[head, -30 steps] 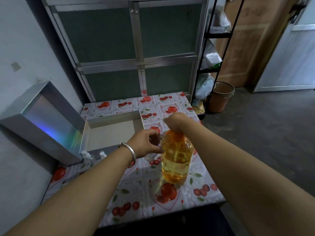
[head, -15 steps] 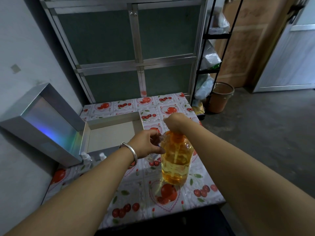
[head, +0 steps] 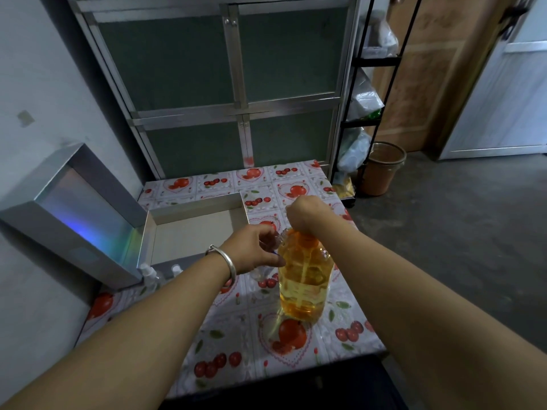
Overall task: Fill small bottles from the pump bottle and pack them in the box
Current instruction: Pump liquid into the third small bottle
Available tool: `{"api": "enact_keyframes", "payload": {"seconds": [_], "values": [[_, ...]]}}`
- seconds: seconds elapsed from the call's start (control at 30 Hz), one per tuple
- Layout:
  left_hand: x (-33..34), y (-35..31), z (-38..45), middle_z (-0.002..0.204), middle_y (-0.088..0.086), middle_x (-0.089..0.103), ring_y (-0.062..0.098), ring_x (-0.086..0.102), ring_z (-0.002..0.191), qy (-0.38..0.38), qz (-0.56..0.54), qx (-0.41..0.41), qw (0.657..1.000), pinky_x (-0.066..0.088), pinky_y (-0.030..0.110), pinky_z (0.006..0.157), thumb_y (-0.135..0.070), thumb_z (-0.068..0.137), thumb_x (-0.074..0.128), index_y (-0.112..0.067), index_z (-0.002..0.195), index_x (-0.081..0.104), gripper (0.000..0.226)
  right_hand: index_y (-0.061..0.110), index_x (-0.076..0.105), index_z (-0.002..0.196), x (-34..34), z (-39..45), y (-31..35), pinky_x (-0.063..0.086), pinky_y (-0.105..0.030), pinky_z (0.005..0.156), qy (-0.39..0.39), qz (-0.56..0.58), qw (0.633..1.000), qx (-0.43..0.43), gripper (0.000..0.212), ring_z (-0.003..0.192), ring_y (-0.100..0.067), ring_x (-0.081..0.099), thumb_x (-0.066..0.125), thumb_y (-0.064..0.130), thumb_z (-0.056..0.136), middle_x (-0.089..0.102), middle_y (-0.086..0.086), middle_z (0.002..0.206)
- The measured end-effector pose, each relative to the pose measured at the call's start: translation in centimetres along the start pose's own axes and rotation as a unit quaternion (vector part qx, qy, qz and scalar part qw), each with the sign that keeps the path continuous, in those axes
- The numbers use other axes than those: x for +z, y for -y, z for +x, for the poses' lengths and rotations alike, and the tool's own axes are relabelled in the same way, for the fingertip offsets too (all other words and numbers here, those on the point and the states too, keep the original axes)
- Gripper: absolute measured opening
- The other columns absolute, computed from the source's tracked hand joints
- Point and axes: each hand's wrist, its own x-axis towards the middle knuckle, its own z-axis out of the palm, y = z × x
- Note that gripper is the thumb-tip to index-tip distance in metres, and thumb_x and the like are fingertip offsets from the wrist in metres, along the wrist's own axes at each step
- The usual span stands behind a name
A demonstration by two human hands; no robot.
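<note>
Curled over the top of the pump bottle (head: 305, 276), my right hand (head: 305, 213) sits closed on the pump head just right of the frame's centre, hiding the nozzle completely. Beside it, my left hand (head: 251, 250) pinches one small clear bottle (head: 270, 239) against the pump bottle's shoulder; my fingers cover most of it, so I cannot tell how full it is. A silver bangle (head: 226, 258) rings that wrist.

That one big bottle stands upright on the table (head: 340, 327), about two-thirds full of amber liquid, on a cloth printed with cherries and tomatoes. Left of my hands lies the open box (head: 195, 229), silver-walled with a pale floor and nothing visible inside. Its lid (head: 71, 214) leans against the wall at the left of the frame, shining with a blue streak.

Just below the box's near wall, at the lower left, two more small bottles (head: 149, 272) with white caps stand on the table, partly hidden by my left forearm. Between my left hand and the pump bottle's base something clear rests on the cloth, too blurred to name.

Behind the table rises a metal-framed cabinet (head: 233, 84) with four dark green panels. At the upper right a black wire shelf (head: 370, 93) holds plastic bags, and one brown bucket (head: 381, 170) stands on the grey floor beside it.
</note>
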Motion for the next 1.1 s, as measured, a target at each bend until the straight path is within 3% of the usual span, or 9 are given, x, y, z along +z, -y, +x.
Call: {"api": "enact_keyframes", "payload": {"seconds": [0.13, 0.3, 0.4, 0.5, 0.6, 0.67, 0.77, 0.97, 1.1], "values": [[0.0, 0.1, -0.1, 0.09, 0.006, 0.067, 0.018, 0.062, 0.082, 0.002, -0.005, 0.0, 1.0, 0.052, 0.027, 0.076, -0.021, 0.068, 0.08, -0.008, 0.096, 0.063, 0.035, 0.003, 0.047, 0.131, -0.8, -0.6, 0.2, 0.047, -0.031, 0.092, 0.026, 0.066, 0.997, 0.004, 0.034, 0.108, -0.024, 0.057, 0.039, 0.014, 0.099, 0.055, -0.013, 0.121], [-0.2, 0.3, -0.1, 0.094, 0.008, 0.067, 0.022, 0.064, 0.088, 0.006, 0.006, -0.002, 1.0, 0.053, 0.032, 0.081, -0.023, 0.068, 0.08, -0.007, 0.098, 0.063, 0.038, 0.0, 0.054, 0.122, -0.7, -0.1, 0.2, 0.044, -0.031, 0.075, 0.02, 0.044, 0.999, -0.016, 0.034, 0.075, -0.02, 0.049, 0.037, 0.012, 0.096, 0.048, -0.008, 0.085], [-0.1, 0.2, -0.1, 0.094, 0.007, 0.067, 0.022, 0.063, 0.088, 0.006, 0.01, -0.003, 1.0, 0.053, 0.032, 0.081, -0.024, 0.068, 0.08, -0.008, 0.099, 0.063, 0.039, 0.005, 0.053, 0.125, -0.2, 0.0, 0.1, 0.043, -0.027, 0.071, 0.003, -0.016, 1.0, -0.023, 0.032, 0.077, -0.018, 0.049, 0.041, 0.012, 0.095, 0.05, -0.007, 0.092], [-0.2, 0.1, -0.2, 0.093, 0.006, 0.066, 0.019, 0.061, 0.084, 0.005, 0.01, -0.002, 1.0, 0.051, 0.027, 0.076, -0.024, 0.068, 0.079, -0.01, 0.098, 0.063, 0.037, 0.007, 0.049, 0.13, -0.6, -0.5, 0.3, 0.044, -0.025, 0.076, 0.004, 0.01, 1.0, -0.009, 0.035, 0.093, -0.02, 0.054, 0.043, 0.014, 0.097, 0.056, -0.011, 0.115], [-0.5, 0.1, -0.4, 0.09, 0.003, 0.064, 0.014, 0.058, 0.079, 0.003, 0.01, 0.0, 1.0, 0.048, 0.021, 0.072, -0.024, 0.069, 0.079, -0.011, 0.098, 0.063, 0.036, 0.006, 0.044, 0.135, -1.0, -1.0, 0.5, 0.044, -0.023, 0.077, 0.005, 0.023, 0.999, -0.027, 0.04, 0.106, -0.022, 0.057, 0.047, 0.012, 0.095, 0.054, -0.012, 0.122], [-0.6, 0.1, -0.3, 0.091, 0.004, 0.065, 0.016, 0.06, 0.081, 0.003, 0.008, -0.001, 1.0, 0.05, 0.024, 0.074, -0.023, 0.069, 0.079, -0.01, 0.099, 0.063, 0.037, 0.005, 0.047, 0.132, -1.1, -0.8, 0.4, 0.044, -0.023, 0.077, 0.007, -0.002, 1.0, -0.022, 0.037, 0.099, -0.021, 0.057, 0.045, 0.011, 0.096, 0.056, -0.011, 0.117], [-0.4, 0.1, -0.2, 0.093, 0.008, 0.066, 0.019, 0.061, 0.083, 0.012, 0.017, -0.001, 1.0, 0.051, 0.029, 0.078, -0.024, 0.069, 0.079, -0.008, 0.099, 0.063, 0.038, 0.005, 0.052, 0.125, -0.6, -0.7, 0.5, 0.043, -0.025, 0.071, 0.009, -0.017, 1.0, -0.014, 0.032, 0.074, -0.016, 0.049, 0.043, 0.011, 0.095, 0.05, -0.005, 0.088], [-0.3, -0.2, -0.2, 0.096, 0.013, 0.066, 0.029, 0.063, 0.091, 0.018, 0.027, -0.007, 0.999, 0.053, 0.04, 0.085, -0.024, 0.069, 0.078, -0.005, 0.099, 0.062, 0.039, 0.008, 0.044, 0.135, -0.6, -0.4, 0.5, 0.043, -0.026, 0.079, 0.01, 0.039, 0.999, 0.004, 0.037, 0.109, -0.024, 0.056, 0.039, 0.016, 0.099, 0.054, -0.011, 0.123], [-0.2, -0.3, 0.0, 0.097, 0.013, 0.066, 0.029, 0.063, 0.092, 0.019, 0.021, -0.008, 1.0, 0.053, 0.041, 0.085, -0.023, 0.069, 0.079, -0.005, 0.099, 0.062, 0.04, 0.006, 0.051, 0.127, 0.1, 0.2, 0.2, 0.046, -0.031, 0.076, 0.008, 0.004, 1.0, -0.006, 0.033, 0.081, -0.022, 0.052, 0.041, 0.012, 0.095, 0.051, -0.009, 0.093]]}}
